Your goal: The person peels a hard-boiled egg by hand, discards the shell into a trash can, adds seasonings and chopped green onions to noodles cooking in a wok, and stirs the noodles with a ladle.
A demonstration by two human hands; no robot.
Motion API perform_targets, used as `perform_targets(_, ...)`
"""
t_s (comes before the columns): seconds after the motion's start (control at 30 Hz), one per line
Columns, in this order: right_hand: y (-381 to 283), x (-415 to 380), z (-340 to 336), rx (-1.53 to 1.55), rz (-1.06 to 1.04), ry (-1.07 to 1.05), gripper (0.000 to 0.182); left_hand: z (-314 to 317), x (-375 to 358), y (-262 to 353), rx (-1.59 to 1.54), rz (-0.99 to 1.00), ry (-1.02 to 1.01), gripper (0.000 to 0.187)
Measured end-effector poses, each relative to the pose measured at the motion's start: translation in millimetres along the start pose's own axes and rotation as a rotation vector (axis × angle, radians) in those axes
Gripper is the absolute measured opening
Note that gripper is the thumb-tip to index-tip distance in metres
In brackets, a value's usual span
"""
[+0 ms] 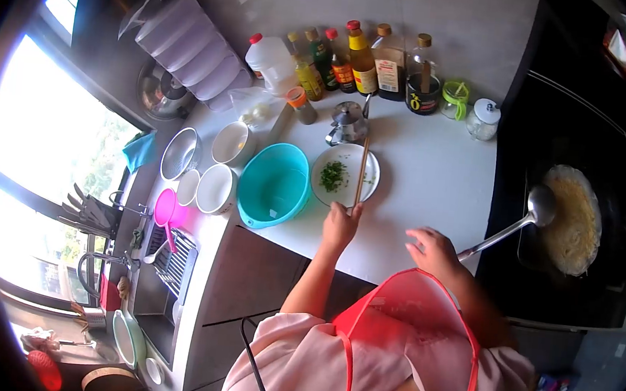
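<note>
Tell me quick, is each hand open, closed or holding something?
Left hand: at the near rim of the white plate and the chopsticks; grip on either can't be told.
Right hand: loosely open, beside the ladle, nothing visibly held.

A row of bottles [364,62], some red-capped, stands along the wall [461,30]. A turquoise basin [269,192] sits beside a white bowl [216,188] (a pink scoop [165,206] lies by the sink [148,293]), and knives [84,211] stand near the window [42,142].

This is a kitchen: sauce bottles [362,58] line the back edge of the desk [434,176], a black stove [586,309] with food [573,241] and a ladle [542,206] adjoins its right edge, and a sink [148,293] with a tap [85,259] sits by the window [57,143].
</note>
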State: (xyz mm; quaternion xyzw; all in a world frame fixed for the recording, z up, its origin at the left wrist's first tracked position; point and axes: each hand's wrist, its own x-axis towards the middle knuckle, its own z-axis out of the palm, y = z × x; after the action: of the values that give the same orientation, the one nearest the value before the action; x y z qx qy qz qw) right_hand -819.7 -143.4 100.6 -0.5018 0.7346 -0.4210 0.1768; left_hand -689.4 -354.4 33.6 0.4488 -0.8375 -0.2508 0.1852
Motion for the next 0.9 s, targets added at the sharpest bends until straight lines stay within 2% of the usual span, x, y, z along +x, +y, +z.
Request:
perform_targets(0.03, 2.5, 12.9, 13.4, -0.150, -0.172, 0.107, 0.028, -8.0, 4.8, 6.0, -0.298, -0.218, -0.250, 0.043)
perform_targets(0.07, 3.1, 23.9, 24.1, -0.154, -0.171, 0.104, 0.028, -17.0, 8.9, 12.3, -0.594, -0.436, -0.501, 0.041)
perform_targets(0.13, -4.1, 48.2, 42.6, -0.301, -0.157, 0.054, 0.036, -19.5, 7.8, 7.2, -0.980, -0.496, -0.631, 0.037)
perform_targets(0.17, -4.3, 59.0, 52.5, -0.307, -0.154, 0.053, 0.036, -17.9, 8.8, 4.2, -1.025, -0.524, -0.673, 0.031)
perform_targets(0.2, -4.6, 69.4, 62.0, -0.382, -0.189, 0.060, 0.038, -17.8, 9.4, 1.6, -1.029, -0.522, -0.679, 0.031)
perform_targets(0.3, -7.3, 85.3, 82.2, -0.508, -0.272, 0.083, 0.038, -22.7, 5.3, -0.1, -1.327, -0.552, -0.817, 0.023)
perform_targets(0.4, -14.3, 88.9, 90.1, -0.559, -0.354, 0.134, 0.034, -33.4, -7.6, 5.1, -1.357, -0.482, -0.873, 0.027)
perform_targets(0.43, -14.3, 85.9, 90.1, -0.501, -0.358, 0.140, 0.032, -38.8, -9.8, 5.2, -1.298, -0.398, -0.876, 0.029)
perform_targets(0.47, -14.3, 82.6, 89.4, -0.441, -0.364, 0.146, 0.031, -44.5, -11.6, 6.5, -1.298, -0.395, -0.888, 0.029)
perform_targets(0.5, -16.5, 78.7, 87.2, -0.438, -0.422, 0.258, 0.028, -58.0, -14.3, 13.1, -1.301, -0.357, -0.960, 0.029)
perform_targets(0.57, -34.3, 68.6, 67.8, -0.452, -0.376, 0.297, 0.029, -67.6, -15.8, 12.1, -1.282, -0.304, -1.065, 0.031)
perform_targets(0.63, -58.9, 52.7, 36.2, -0.445, -0.298, 0.383, 0.028, -63.7, -15.0, -0.3, -1.236, -0.243, -1.061, 0.032)
perform_targets(0.67, -70.0, 42.0, 16.8, -0.507, -0.238, 0.415, 0.028, -61.8, -13.4, -2.1, -1.131, -0.298, -1.025, 0.033)
perform_targets(0.73, -86.3, 18.7, -26.4, -0.378, -0.273, 0.656, 0.026, -43.4, -6.9, -28.5, -1.256, -0.413, -0.996, 0.033)
perform_targets(0.77, -92.6, 5.5, -52.3, -0.417, -0.304, 0.792, 0.023, -35.2, -0.6, -41.5, -1.238, -0.534, -0.958, 0.030)
perform_targets(0.83, -90.0, -26.8, -104.5, -0.424, -0.286, 0.962, 0.017, -25.0, 7.4, -62.4, -1.256, -0.620, -0.853, 0.033)
perform_targets(0.9, -73.5, -59.1, -145.1, -0.131, -0.100, 1.181, 0.011, -17.7, 17.8, -71.7, -1.277, -0.671, -0.746, 0.037)
